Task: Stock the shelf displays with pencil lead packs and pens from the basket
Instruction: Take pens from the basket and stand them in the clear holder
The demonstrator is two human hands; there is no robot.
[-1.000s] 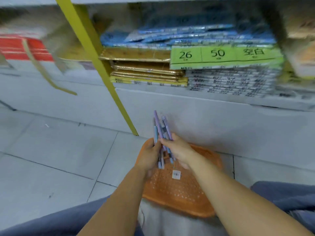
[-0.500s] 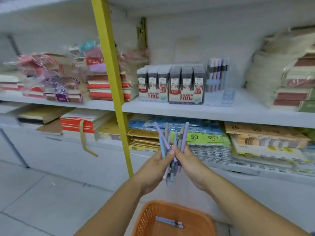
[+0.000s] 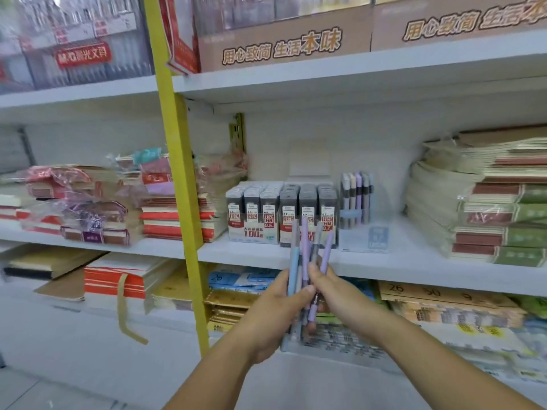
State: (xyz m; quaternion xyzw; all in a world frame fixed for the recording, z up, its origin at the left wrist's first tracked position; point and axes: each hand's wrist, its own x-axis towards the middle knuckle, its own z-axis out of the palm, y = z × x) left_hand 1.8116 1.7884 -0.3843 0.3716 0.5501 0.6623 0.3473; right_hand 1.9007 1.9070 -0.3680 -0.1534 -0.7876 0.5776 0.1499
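My left hand point(image 3: 273, 316) is wrapped round the lower part of a bundle of pens point(image 3: 307, 255), with the thumb laid across the front. My right hand point(image 3: 336, 294) curls in from the other side, its fingers closed on the same barrels a little higher up. I use both hands because so many loose pens would slide apart in one. I judge I am squaring them up so they can go in together.

The pens stand roughly upright and fan out at the top in blue, lilac and grey. They are raised in front of the middle shelf point(image 3: 414, 266) and not yet touching anything on it. The basket is out of view.

Just behind the pen tops the pencil lead packs point(image 3: 281, 214) sit in tight upright rows with their labels facing out, so that part of the stocking looks done. Beside them on the right is a clear pen display point(image 3: 356, 199) holding only a few pastel pens like mine. It looks to have room, so it is the likely home for this bundle.

Further right are flat piles of notebooks point(image 3: 488, 208). To the left, past the yellow upright point(image 3: 177, 179), are wrapped stacks of books point(image 3: 97, 208). Cardboard boxes point(image 3: 281, 42) line the top shelf, farthest off.
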